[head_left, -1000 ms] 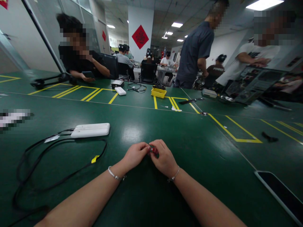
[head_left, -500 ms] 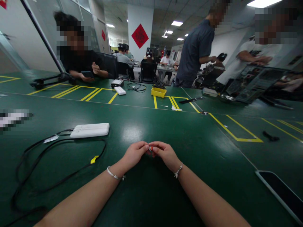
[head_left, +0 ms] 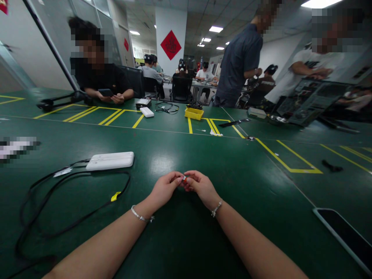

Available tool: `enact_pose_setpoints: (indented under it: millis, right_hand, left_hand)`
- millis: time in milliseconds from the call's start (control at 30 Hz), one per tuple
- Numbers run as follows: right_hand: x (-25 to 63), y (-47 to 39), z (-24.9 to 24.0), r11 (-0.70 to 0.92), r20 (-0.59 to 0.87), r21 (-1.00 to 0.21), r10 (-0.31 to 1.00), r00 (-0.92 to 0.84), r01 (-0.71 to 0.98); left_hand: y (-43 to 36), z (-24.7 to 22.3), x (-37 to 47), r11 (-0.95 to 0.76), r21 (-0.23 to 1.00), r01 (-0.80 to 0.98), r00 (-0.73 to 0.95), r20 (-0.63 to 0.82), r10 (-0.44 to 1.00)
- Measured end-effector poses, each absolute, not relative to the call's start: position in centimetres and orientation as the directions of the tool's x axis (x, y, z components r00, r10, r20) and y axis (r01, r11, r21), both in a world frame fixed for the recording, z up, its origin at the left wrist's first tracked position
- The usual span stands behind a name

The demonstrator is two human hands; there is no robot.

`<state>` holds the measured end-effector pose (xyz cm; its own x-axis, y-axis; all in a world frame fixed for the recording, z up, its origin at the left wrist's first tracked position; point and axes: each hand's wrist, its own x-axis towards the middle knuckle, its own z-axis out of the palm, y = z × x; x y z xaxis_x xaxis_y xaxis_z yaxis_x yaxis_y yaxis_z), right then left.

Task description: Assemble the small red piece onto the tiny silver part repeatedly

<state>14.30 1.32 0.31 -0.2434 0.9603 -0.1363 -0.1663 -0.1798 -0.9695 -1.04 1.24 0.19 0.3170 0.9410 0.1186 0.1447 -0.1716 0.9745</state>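
Between the fingertips of both hands is a small orange-and-white object (head_left: pixel 184 179), too small to name and partly covered by the fingers. My left hand (head_left: pixel 166 188) pinches it from the left, thumb and fingers together. From the other side, my right hand (head_left: pixel 202 188) closes on the same piece with its thumb and forefinger. Both hands are above the green table (head_left: pixel 180 232), and each wrist wears a bracelet.
A white power bank (head_left: pixel 110 160) with a black cable (head_left: pixel 76 224) lies to the left. At the right edge rests a phone (head_left: pixel 345 238). Farther back are a yellow bin (head_left: pixel 193 113), a computer case (head_left: pixel 314 102) and a seated person (head_left: pixel 101 77) holding a phone.
The fingers have shifted slightly around the small object, which looks turned a little. Across the table, the seated person's hand has lowered to the phone.
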Motion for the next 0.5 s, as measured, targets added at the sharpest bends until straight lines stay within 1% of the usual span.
enact_pose_setpoints:
  millis: [100, 267, 500]
  right_hand:
    - [14.57, 1.41, 0.33, -0.202, -0.147, -0.957, 0.955, -0.256, -0.206]
    - [14.68, 1.47, 0.22, -0.197, -0.144, -0.958, 0.959, -0.243, -0.208]
    - [14.65, 1.44, -0.08, -0.111, -0.088, -0.989, 0.972, -0.217, -0.096]
  left_hand:
    - [1.22, 0.12, -1.11, -0.192, 0.967, 0.169, 0.307, 0.133, 0.942]
    - [1.11, -0.19, -1.05, -0.232, 0.945, 0.233, 0.306, 0.155, 0.939]
    - [0.86, -0.55, -0.95, -0.238, 0.927, 0.289, 0.28, 0.155, 0.947]
